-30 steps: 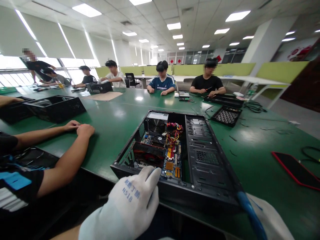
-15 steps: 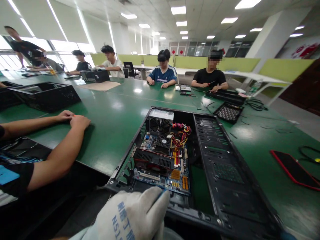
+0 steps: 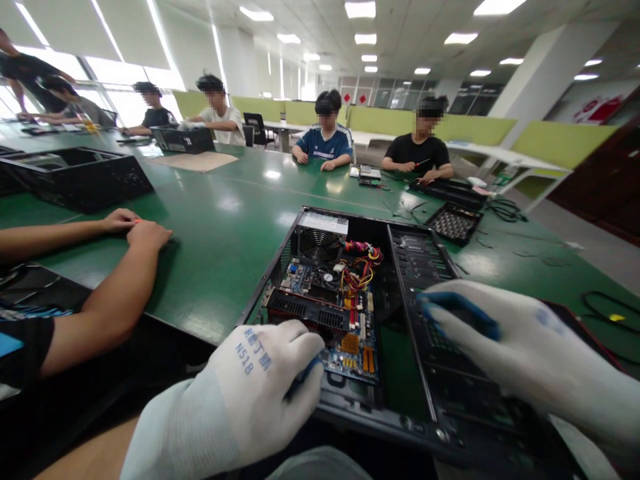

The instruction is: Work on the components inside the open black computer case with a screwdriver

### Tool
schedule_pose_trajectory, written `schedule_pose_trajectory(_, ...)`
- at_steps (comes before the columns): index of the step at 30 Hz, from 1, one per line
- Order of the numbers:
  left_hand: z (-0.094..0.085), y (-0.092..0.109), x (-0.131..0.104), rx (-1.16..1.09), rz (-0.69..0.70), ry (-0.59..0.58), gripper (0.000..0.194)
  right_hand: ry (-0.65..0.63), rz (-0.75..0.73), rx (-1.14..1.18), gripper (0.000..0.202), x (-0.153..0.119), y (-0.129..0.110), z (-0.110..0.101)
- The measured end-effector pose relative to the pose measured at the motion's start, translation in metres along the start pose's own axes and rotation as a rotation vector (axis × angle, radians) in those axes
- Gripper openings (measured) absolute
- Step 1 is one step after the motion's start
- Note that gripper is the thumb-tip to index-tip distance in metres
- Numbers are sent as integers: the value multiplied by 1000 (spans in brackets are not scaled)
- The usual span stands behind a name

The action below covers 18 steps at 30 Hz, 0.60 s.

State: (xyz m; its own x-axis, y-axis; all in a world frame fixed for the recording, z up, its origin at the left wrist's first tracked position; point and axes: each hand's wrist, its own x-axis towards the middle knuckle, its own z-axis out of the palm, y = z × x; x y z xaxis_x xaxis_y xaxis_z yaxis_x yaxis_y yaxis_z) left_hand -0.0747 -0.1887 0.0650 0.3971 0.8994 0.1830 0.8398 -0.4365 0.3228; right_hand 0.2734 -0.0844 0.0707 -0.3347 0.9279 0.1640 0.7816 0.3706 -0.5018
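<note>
An open black computer case [image 3: 370, 404] lies on the green table in front of me. Inside are a motherboard [image 3: 345, 363], a black graphics card [image 3: 287, 305], a power supply [image 3: 325, 223] and bundled coloured wires [image 3: 367, 263]. My left hand [image 3: 273, 377], in a white glove with blue print, is over the case's near left corner beside the graphics card. Its fingers are curled and their tips partly hidden; what they grip I cannot make out. Over the drive-bay side is my gloved right hand [image 3: 485, 333], slightly blurred, thumb and fingers apart with nothing between them.
At left, a neighbour's bare forearms [image 3: 120, 287] rest on the green table [image 3: 210, 247]. Another black case [image 3: 85, 177] stands beyond them. Several people sit along the far side. A black perforated part [image 3: 455, 222] and cables [image 3: 505, 208] lie at right.
My right hand has come in from the right over the case. My left hand has moved up and inward from the case's near edge. The view has shifted slightly right.
</note>
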Motion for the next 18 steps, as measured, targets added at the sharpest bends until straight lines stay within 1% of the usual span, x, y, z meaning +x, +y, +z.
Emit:
schedule_pose_trajectory(1, 1, -1, 0, -14, -6, 0, 19, -96, -144, -103, 37, 26, -32, 6)
schedule_pose_trajectory(2, 2, -2, 0, -27, -10, 5, 18, -157, -247, -190, 39, 49, -58, 13)
schedule_pose_trajectory(3, 3, -4, -1, -35, -13, 12, 18, -194, -315, -269, 40, 68, -77, 22)
schedule_pose_trajectory(4, 3, -5, -2, -38, -15, 20, 18, -238, -380, -348, 41, 85, -91, 33)
schedule_pose_trajectory(5, 4, -6, -2, -38, -18, 26, 18, -282, -439, -421, 41, 100, -98, 44)
schedule_pose_trajectory(6, 4, -6, -3, -37, -16, 36, 17, -342, -471, -501, 41, 113, -102, 56)
schedule_pose_trajectory(8, 4, -6, -4, -33, -12, 65, 17, -449, -456, -659, 45, 135, -102, 79)
schedule_pose_trajectory(11, 3, -5, -3, -32, -2, 112, 16, -516, -405, -760, 60, 159, -101, 106)
schedule_pose_trajectory(14, 2, -3, -1, -36, 0, 134, 16, -532, -394, -797, 70, 172, -101, 122)
schedule_pose_trajectory(18, 3, -4, 0, -42, 7, 136, 17, -542, -381, -813, 81, 179, -100, 129)
